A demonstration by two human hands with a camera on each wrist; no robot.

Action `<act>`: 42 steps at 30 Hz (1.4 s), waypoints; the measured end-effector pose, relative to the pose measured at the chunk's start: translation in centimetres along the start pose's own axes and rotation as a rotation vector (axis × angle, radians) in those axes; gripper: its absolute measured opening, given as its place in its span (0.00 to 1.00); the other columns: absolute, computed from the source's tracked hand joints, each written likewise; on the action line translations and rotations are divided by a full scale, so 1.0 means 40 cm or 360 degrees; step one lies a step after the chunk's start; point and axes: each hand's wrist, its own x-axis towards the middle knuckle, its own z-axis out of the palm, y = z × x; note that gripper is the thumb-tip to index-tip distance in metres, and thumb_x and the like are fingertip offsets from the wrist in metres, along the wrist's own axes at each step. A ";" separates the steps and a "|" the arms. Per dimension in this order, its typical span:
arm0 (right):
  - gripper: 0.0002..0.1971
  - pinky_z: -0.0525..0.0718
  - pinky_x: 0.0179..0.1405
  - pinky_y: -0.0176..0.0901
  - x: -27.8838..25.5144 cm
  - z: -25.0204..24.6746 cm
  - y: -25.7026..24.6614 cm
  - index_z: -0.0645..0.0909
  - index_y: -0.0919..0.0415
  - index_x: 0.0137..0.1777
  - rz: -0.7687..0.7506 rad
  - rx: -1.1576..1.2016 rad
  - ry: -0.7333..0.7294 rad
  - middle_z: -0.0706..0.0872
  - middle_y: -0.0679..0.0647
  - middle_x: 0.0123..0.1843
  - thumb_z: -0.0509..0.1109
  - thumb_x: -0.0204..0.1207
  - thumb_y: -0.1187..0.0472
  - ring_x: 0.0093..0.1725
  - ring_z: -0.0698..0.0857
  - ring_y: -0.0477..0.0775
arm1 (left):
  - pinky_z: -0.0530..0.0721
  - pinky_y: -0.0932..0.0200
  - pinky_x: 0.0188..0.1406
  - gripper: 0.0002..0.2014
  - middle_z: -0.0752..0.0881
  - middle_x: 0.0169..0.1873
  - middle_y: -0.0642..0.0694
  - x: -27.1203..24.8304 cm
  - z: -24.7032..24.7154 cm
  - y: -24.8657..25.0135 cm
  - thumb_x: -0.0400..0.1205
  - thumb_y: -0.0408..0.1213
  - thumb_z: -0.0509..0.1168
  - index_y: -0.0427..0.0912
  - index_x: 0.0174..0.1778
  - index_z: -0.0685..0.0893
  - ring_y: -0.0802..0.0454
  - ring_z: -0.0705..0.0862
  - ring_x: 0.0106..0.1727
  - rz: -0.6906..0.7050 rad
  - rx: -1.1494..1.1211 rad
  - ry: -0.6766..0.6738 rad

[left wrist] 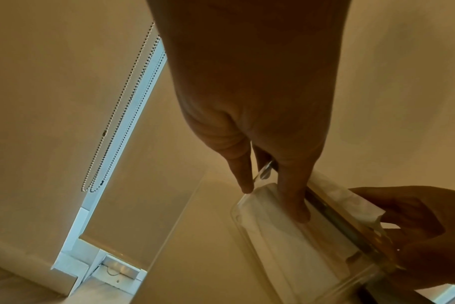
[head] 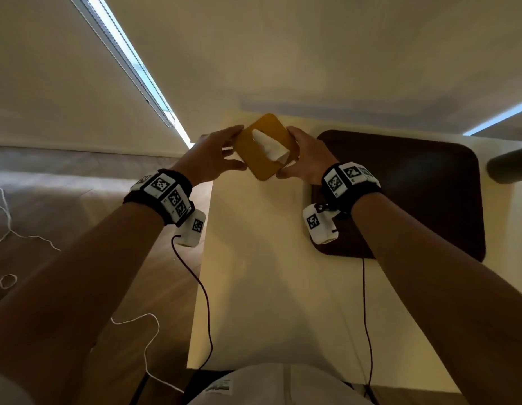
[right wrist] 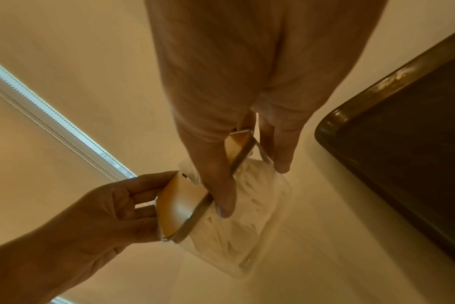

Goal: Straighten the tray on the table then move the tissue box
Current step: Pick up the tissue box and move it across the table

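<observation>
The tissue box (head: 254, 160) has a yellow lid and a clear body, with a white tissue (head: 271, 146) sticking out of the top. It sits turned at an angle near the far left corner of the pale table (head: 268, 273). My left hand (head: 232, 147) grips its left side, thumb near and fingers far. My right hand (head: 299, 153) grips the opposite side. In the left wrist view my left hand (left wrist: 270, 197) lies on the clear tissue box (left wrist: 286, 246). In the right wrist view my right hand (right wrist: 255, 188) straddles a corner of the tissue box (right wrist: 237, 236). The dark brown tray (head: 414, 185) lies to the right, parallel to the table edges.
The table's left edge (head: 208, 229) runs close beside the box, with wooden floor and loose white cords (head: 8, 229) below. A wall with a blind and bead chain (left wrist: 117, 127) stands behind. A grey rounded object (head: 508, 168) pokes in at the right edge.
</observation>
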 end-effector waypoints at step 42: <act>0.53 0.78 0.57 0.39 0.048 0.047 0.011 0.57 0.53 0.83 0.0116 0.0471 0.0142 0.82 0.52 0.68 0.86 0.63 0.60 0.61 0.80 0.48 | 0.77 0.85 0.47 0.46 0.82 0.72 0.42 0.036 0.029 -0.036 0.74 0.36 0.81 0.46 0.86 0.63 0.53 0.81 0.70 0.0126 0.0063 0.0132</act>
